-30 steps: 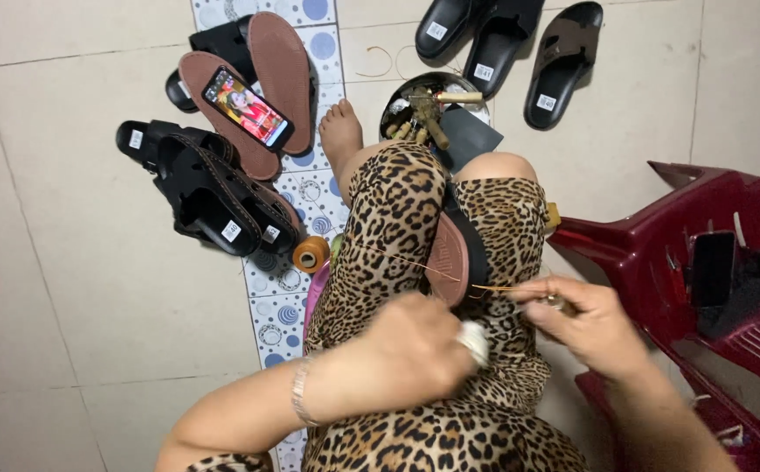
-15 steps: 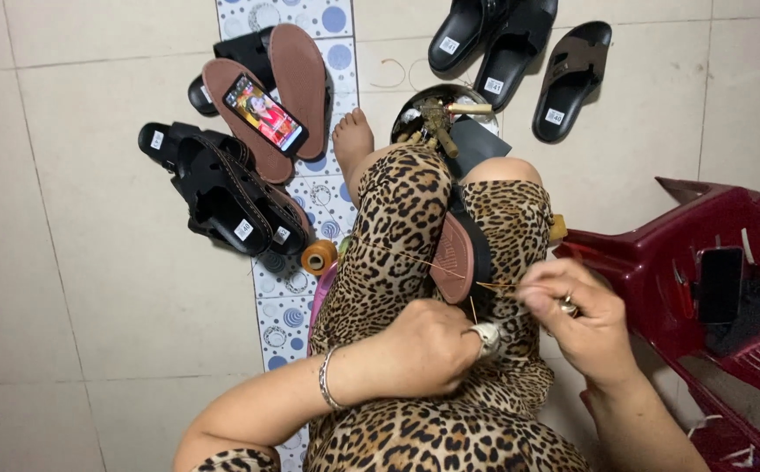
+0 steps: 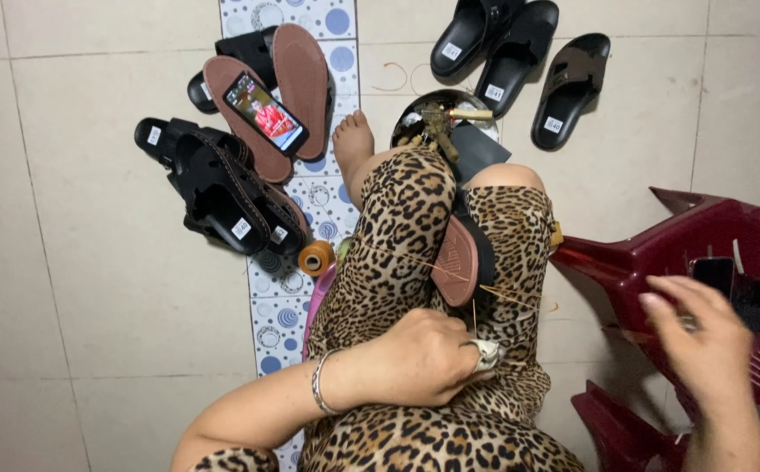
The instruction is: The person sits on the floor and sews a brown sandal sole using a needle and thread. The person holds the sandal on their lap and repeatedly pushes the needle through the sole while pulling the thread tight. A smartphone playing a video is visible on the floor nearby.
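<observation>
A brown-soled sandal [image 3: 457, 260] is wedged between my knees, sole up, with a black strap under it. My left hand [image 3: 428, 357] is closed around its near end and wears a silver thimble-like ring. A tan thread [image 3: 415, 260] runs across my leopard-print trousers and the sole. My right hand [image 3: 699, 336] is raised out to the right over the dark red plastic chair [image 3: 651, 262], fingers loosely curled and blurred; a thin tool or needle may be in it, too blurred to tell.
A spool of tan thread [image 3: 316, 258] lies on the patterned mat [image 3: 310, 201]. A phone [image 3: 266, 112] rests on two brown soles. Black sandals [image 3: 222, 188] lie at left, more at top right [image 3: 520, 52]. A metal bowl of tools [image 3: 439, 122] is by my foot.
My right hand has pulled away from the sandal, out to the right over the red chair, drawing the thread. The left hand stays on the sandal.
</observation>
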